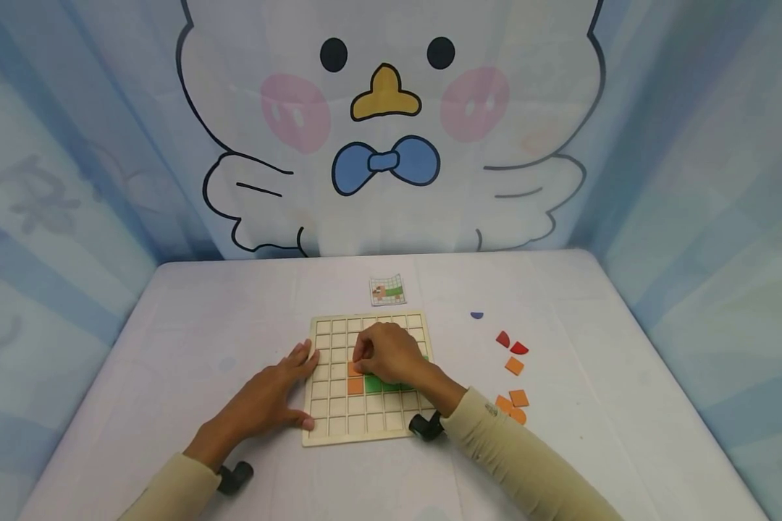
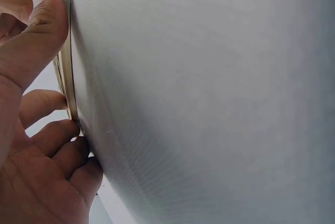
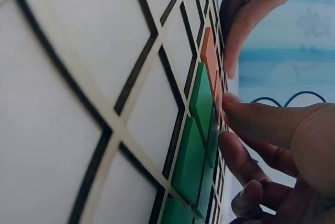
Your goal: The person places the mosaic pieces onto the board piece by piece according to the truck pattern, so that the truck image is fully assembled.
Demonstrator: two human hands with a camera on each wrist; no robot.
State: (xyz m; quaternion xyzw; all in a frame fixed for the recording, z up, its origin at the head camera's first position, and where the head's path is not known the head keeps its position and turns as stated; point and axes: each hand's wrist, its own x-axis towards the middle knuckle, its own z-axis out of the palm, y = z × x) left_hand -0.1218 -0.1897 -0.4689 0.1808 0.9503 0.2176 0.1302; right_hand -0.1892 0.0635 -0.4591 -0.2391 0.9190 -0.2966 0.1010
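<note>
A pale wooden grid board (image 1: pixel 329 428) lies on the table with orange and green square tiles in some cells. My left hand (image 1: pixel 270 396) rests at its left edge, thumb and fingers spread apart; the left wrist view shows the thumb (image 2: pixel 49 25) against the board's side. Over the middle of the board, my right hand (image 1: pixel 391 354) pinches an orange square tile (image 1: pixel 353 370) at its cell. Another orange tile (image 1: pixel 355 386) sits just below, beside a row of green tiles (image 1: pixel 373 383). My right hand partly covers the green tiles.
Behind the board lies a small picture card (image 1: pixel 387 291). On the right are a blue half-round piece (image 1: pixel 476 315), red quarter-round pieces (image 1: pixel 503 339) and several orange pieces (image 1: pixel 514 365), some beside my right sleeve (image 1: pixel 495 441). A printed curtain (image 1: pixel 384 217) surrounds the table.
</note>
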